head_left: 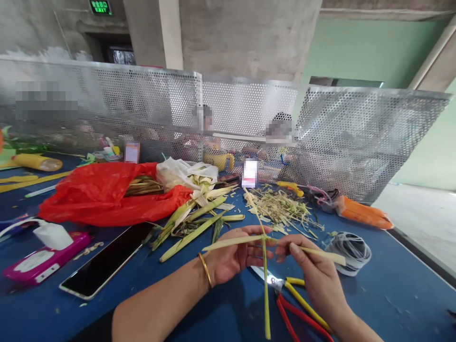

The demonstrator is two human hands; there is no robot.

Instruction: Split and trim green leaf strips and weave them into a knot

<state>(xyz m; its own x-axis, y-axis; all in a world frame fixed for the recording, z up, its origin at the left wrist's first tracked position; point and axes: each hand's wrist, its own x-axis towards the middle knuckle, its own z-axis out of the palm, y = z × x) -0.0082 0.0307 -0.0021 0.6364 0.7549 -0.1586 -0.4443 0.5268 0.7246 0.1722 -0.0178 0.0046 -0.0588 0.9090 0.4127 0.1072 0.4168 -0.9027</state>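
Head view: crossed leaf strips (265,270) are held above the shears (275,282) (one handle red, one yellow). Left hand (231,259), left of the shears: fingers slightly apart; pinch cannot be determined. Right hand (317,268), above the shears' handles: fingertips pinch one strip.

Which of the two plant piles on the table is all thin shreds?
The shredded pile, beyond your right hand; the other pile, beside the red bag, has long, broad strips.
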